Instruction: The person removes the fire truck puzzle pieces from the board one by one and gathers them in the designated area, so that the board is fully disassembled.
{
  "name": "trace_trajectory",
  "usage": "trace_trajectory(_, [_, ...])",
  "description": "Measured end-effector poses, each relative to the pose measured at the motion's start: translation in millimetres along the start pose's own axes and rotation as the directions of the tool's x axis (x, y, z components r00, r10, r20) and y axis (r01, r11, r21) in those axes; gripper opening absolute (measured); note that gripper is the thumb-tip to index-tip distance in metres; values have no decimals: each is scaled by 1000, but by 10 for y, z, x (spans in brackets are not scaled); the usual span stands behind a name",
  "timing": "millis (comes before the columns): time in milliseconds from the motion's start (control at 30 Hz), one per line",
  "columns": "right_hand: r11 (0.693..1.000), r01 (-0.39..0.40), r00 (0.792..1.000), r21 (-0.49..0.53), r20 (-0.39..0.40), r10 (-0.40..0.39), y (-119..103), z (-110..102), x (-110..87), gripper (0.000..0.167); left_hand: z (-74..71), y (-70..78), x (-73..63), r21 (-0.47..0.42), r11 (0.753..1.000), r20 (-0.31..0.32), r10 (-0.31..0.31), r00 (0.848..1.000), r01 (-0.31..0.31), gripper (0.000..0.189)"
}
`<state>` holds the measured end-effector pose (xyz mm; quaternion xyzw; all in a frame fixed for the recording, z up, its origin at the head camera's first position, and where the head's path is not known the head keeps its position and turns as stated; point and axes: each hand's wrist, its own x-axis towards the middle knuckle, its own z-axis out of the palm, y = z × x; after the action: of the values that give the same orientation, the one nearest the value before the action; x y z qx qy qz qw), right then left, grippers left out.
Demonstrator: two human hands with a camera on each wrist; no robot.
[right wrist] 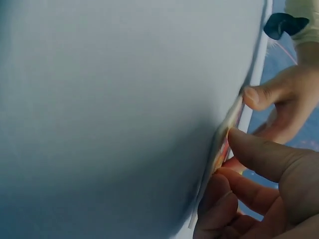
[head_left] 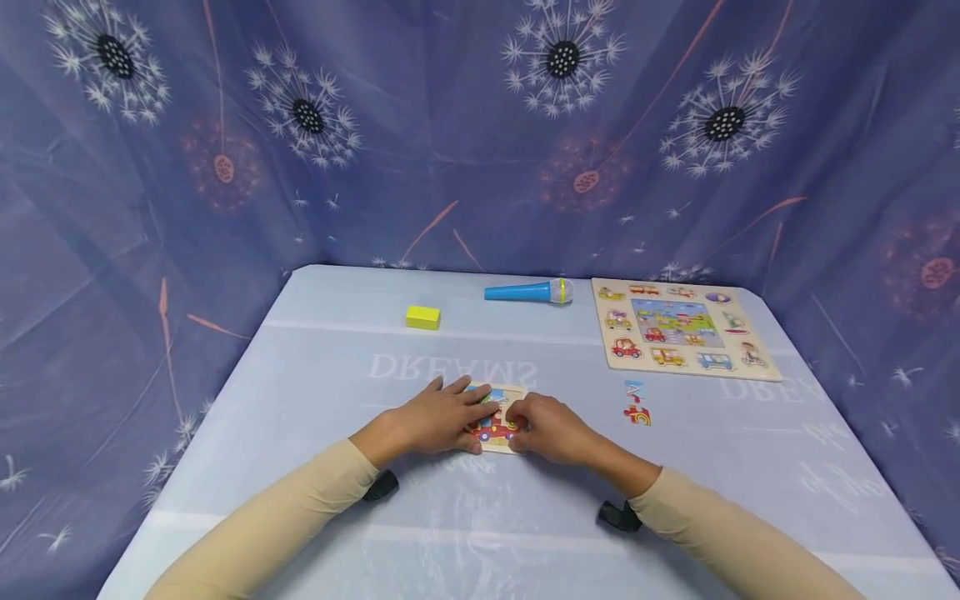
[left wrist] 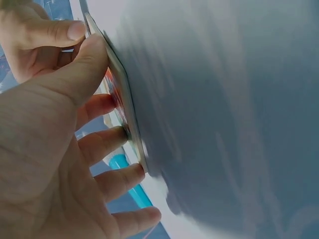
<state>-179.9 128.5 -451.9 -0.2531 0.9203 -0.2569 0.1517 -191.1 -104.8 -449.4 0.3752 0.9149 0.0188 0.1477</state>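
Observation:
A small wooden jigsaw puzzle (head_left: 497,429) with a red vehicle picture lies in a pale tray on the table. My left hand (head_left: 442,417) rests on its left side, fingers spread over the picture and the thumb at the near edge. At the right side, my right hand (head_left: 551,427) has curled fingers, with thumb and forefinger on a puzzle piece at the board's surface; the piece is mostly hidden. In the right wrist view, the thumb (right wrist: 256,154) and forefinger touch the puzzle a little apart. Loose jigsaw pieces (head_left: 637,414) lie to the right.
A larger wooden vehicle puzzle board (head_left: 611,321) lies at the back right. Beyond my hands are a blue toy microphone (head_left: 521,292) and a yellow block (head_left: 423,317). A patterned curtain (head_left: 450,125) hangs behind the pale-covered table (head_left: 300,500).

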Motion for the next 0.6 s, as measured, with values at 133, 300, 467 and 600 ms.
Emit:
trace_trajectory(133, [1000,-1,1000,-30,-16,0,-1,28,24,24,-14,6,-3,8,1000,-29,3,1000,-2,70])
trace_trajectory(300, [1000,13,999,-16,-39,-14,10,34,30,26,1,32,16,71,997,-69,2,998,3,64])
trace_trajectory(467, [999,19,1000,26,-19,-18,14,28,30,31,14,35,25,59,998,-76,-10,997,14,64])
trace_trajectory(600, [999,30,999,42,-13,-30,31,16,22,32,12,37,26,44,999,-84,-6,996,10,63])
